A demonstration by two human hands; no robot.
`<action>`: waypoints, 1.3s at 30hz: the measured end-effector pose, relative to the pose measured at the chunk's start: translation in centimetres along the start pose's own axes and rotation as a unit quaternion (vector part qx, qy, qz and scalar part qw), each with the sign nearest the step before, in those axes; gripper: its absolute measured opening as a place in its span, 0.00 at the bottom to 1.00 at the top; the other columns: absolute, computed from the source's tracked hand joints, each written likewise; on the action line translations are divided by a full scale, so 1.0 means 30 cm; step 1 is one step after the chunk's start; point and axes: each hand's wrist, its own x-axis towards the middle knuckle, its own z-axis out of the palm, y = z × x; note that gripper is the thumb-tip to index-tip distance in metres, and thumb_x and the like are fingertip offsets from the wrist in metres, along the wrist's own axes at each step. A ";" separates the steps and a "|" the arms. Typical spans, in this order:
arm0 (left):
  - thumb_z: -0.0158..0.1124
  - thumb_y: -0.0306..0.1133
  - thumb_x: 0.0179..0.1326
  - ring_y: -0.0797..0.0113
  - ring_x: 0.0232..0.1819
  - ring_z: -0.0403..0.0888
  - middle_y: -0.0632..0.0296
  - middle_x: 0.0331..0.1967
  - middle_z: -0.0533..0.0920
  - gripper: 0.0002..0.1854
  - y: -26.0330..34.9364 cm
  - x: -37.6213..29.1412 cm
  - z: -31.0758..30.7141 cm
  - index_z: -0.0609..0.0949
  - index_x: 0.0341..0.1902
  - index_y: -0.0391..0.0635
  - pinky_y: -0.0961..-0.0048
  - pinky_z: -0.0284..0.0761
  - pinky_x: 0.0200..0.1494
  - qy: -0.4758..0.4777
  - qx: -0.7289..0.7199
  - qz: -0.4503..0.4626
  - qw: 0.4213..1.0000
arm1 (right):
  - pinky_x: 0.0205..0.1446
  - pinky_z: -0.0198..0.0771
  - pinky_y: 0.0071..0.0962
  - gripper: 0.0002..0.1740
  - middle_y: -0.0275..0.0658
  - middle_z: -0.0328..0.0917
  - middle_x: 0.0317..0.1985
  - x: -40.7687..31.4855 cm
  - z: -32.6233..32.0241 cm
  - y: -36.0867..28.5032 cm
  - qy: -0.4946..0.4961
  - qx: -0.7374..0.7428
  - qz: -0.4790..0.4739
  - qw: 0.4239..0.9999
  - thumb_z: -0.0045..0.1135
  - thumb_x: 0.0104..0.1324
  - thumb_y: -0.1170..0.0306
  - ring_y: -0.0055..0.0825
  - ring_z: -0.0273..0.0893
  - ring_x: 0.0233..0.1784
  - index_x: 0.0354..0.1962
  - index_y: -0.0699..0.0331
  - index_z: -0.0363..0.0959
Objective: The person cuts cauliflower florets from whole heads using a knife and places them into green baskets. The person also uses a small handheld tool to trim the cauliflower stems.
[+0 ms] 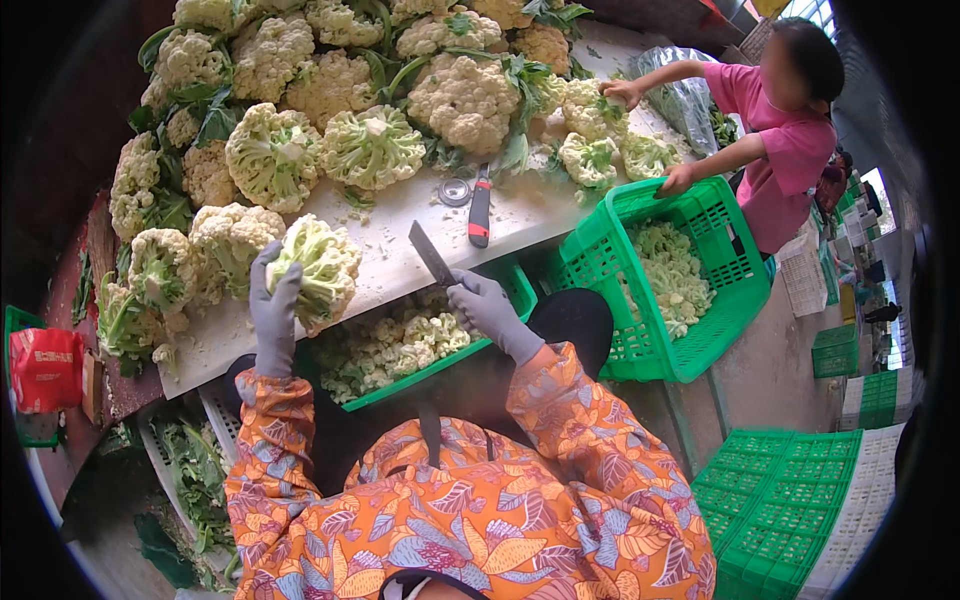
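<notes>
My left hand (276,315), in a grey glove, holds a trimmed cauliflower head (324,271) with its cut stem side towards the glove. My right hand (491,309), also gloved, grips a knife (431,253), its blade raised and pointing up and left, apart from the cauliflower. Below and between both hands, a green plastic crate (420,379) of cut florets (409,341) sits partly under the table edge. On the white table (390,225), beyond my hands, lie a red and black utility knife (480,206) and a small round metal object (454,192). Many cauliflower heads (274,156) are piled behind.
At the right, a person in a pink top (787,135) holds a tilted green crate (739,319) of florets and touches a cauliflower. Stacked green crates (787,487) stand lower right. A container of leaves (184,465) is lower left; a red bag (46,369) lies far left.
</notes>
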 end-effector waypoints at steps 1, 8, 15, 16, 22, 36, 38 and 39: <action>0.65 0.34 0.66 0.65 0.63 0.74 0.55 0.62 0.76 0.26 -0.054 0.051 0.031 0.73 0.65 0.39 0.69 0.69 0.65 -0.005 0.070 0.075 0.995 | 0.20 0.57 0.14 0.23 0.22 0.66 0.24 -0.005 -0.003 -0.025 0.032 -0.019 -0.017 0.999 0.54 0.69 0.71 0.09 0.61 0.18 0.62 0.64 0.70; 0.68 0.41 0.62 0.52 0.65 0.75 0.45 0.63 0.77 0.33 -0.149 0.274 0.151 0.72 0.67 0.40 0.64 0.69 0.68 -0.037 0.297 0.219 0.929 | 0.18 0.56 0.13 0.24 0.22 0.66 0.25 0.077 -0.028 -0.084 0.039 -0.020 -0.064 0.997 0.51 0.69 0.72 0.07 0.61 0.18 0.63 0.61 0.67; 0.65 0.46 0.60 0.49 0.62 0.76 0.46 0.59 0.78 0.30 0.093 0.389 0.293 0.74 0.63 0.42 0.60 0.71 0.64 -0.086 0.385 0.232 0.889 | 0.46 0.76 0.39 0.23 0.47 0.80 0.43 0.125 -0.086 -0.074 0.072 -0.445 -0.234 0.862 0.53 0.68 0.64 0.43 0.81 0.42 0.59 0.61 0.72; 0.64 0.46 0.60 0.49 0.61 0.77 0.46 0.58 0.78 0.30 0.124 0.420 0.377 0.75 0.62 0.43 0.59 0.71 0.64 -0.117 0.366 0.248 0.889 | 0.49 0.76 0.42 0.24 0.48 0.79 0.47 0.105 -0.069 -0.122 0.088 -0.522 -0.245 0.812 0.52 0.68 0.63 0.47 0.81 0.46 0.61 0.57 0.71; 0.62 0.50 0.59 0.47 0.58 0.78 0.46 0.54 0.80 0.28 0.149 0.577 1.064 0.77 0.58 0.45 0.56 0.73 0.61 -0.316 0.352 0.278 0.836 | 0.53 0.76 0.47 0.25 0.42 0.78 0.51 0.136 -0.032 -0.268 -0.005 -0.646 -0.139 0.750 0.46 0.69 0.68 0.43 0.83 0.49 0.64 0.50 0.66; 0.72 0.46 0.52 0.52 0.55 0.76 0.55 0.50 0.77 0.25 -0.209 0.504 1.927 0.78 0.51 0.50 0.53 0.76 0.54 -0.418 0.374 0.321 0.763 | 0.47 0.77 0.39 0.17 0.43 0.80 0.44 0.202 -0.109 -0.094 -0.053 -0.679 -0.153 0.716 0.52 0.68 0.66 0.43 0.82 0.44 0.53 0.58 0.74; 0.74 0.49 0.48 0.51 0.54 0.76 0.55 0.48 0.77 0.27 -0.185 0.507 1.829 0.78 0.49 0.52 0.53 0.75 0.53 -0.352 0.309 0.374 0.801 | 0.45 0.76 0.38 0.16 0.43 0.81 0.42 0.200 -0.134 -0.116 -0.075 -0.693 -0.190 0.691 0.54 0.67 0.66 0.43 0.82 0.42 0.51 0.58 0.76; 0.74 0.48 0.49 0.50 0.52 0.76 0.55 0.48 0.77 0.26 -0.112 0.501 1.752 0.78 0.50 0.50 0.53 0.74 0.53 -0.343 0.268 0.379 0.817 | 0.44 0.76 0.38 0.15 0.43 0.81 0.40 0.205 -0.161 -0.127 -0.068 -0.705 -0.207 0.675 0.54 0.67 0.66 0.43 0.82 0.41 0.50 0.58 0.77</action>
